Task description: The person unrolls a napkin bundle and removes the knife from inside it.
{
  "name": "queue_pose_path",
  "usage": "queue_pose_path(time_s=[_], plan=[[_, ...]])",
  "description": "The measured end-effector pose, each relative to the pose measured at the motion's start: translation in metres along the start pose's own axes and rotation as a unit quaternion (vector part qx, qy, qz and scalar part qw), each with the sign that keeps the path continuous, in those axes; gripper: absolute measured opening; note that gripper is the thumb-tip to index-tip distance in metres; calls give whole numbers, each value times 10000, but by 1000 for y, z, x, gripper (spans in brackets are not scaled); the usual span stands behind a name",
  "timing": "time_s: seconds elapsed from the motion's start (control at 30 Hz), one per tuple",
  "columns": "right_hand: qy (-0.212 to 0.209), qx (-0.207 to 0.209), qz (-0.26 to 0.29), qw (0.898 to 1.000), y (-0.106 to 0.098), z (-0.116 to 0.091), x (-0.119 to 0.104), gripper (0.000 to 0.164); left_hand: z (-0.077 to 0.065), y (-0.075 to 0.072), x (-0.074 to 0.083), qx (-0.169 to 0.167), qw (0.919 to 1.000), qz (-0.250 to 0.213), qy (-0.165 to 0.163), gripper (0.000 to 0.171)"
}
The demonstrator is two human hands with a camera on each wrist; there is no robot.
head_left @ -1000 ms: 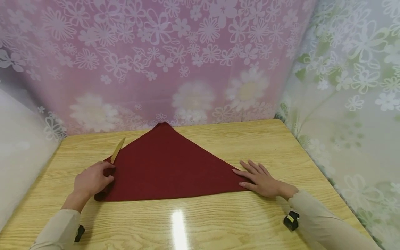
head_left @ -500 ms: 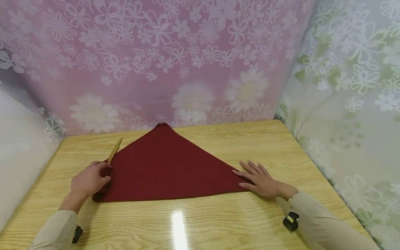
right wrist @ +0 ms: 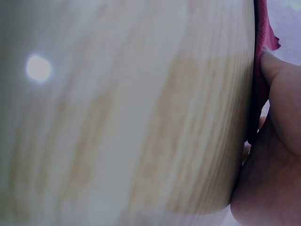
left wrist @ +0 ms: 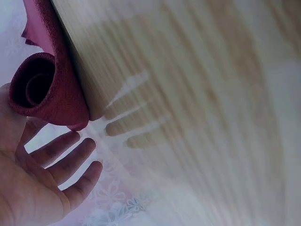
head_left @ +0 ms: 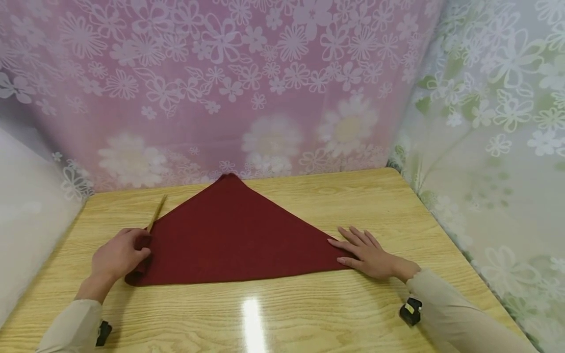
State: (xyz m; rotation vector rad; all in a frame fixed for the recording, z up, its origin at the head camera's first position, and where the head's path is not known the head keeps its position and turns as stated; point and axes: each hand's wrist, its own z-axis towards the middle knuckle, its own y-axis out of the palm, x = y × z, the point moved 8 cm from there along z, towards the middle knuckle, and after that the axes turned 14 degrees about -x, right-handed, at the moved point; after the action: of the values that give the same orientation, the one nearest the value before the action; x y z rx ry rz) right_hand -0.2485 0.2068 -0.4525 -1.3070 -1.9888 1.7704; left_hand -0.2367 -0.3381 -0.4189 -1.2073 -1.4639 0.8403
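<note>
Dark red cloth (head_left: 238, 235) spreads in a triangle across the centre of the frame. At left, the left hand (head_left: 116, 252) pinches its rolled end between thumb and finger, seemingly keeping it wound near a tan pointed strip (head_left: 156, 214). At right, the right hand (head_left: 372, 255), fingers spread, presses the corner, apparently an anchor. Glossy wood-grain table (head_left: 318, 314) below; pink floral hanging (head_left: 273, 98) behind, pale floral one (head_left: 494, 127) far right.

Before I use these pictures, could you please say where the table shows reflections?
Head view: a white glare streak on the table, near side; left wrist view: finger-shaped reflections beside the left hand; right wrist view: a round glare spot.
</note>
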Motion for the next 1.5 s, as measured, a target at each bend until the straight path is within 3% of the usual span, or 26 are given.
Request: queue_pose_path(time_s=[0.23, 0.43, 0.73, 1.03, 1.5], plan=[[27, -11, 26, 10000, -2, 1, -3, 51, -1, -4, -3, -9, 9999, -105, 118, 45], [-13, -15, 65, 10000, -2, 1, -3, 51, -7, -6, -18, 188, 9998, -56, 52, 35], [-251, 430, 123, 9987, -4, -3, 0, 49, -11, -11, -24, 156, 9997, -7, 183, 34], [-29, 102, 119, 9999, -2, 1, -3, 51, -14, -5, -29, 27, 9998, -122, 177, 37], [13, 46, 137, 9999, -1, 2, -1, 51, -26, 3, -8, 78, 9967, 523, 618, 46]])
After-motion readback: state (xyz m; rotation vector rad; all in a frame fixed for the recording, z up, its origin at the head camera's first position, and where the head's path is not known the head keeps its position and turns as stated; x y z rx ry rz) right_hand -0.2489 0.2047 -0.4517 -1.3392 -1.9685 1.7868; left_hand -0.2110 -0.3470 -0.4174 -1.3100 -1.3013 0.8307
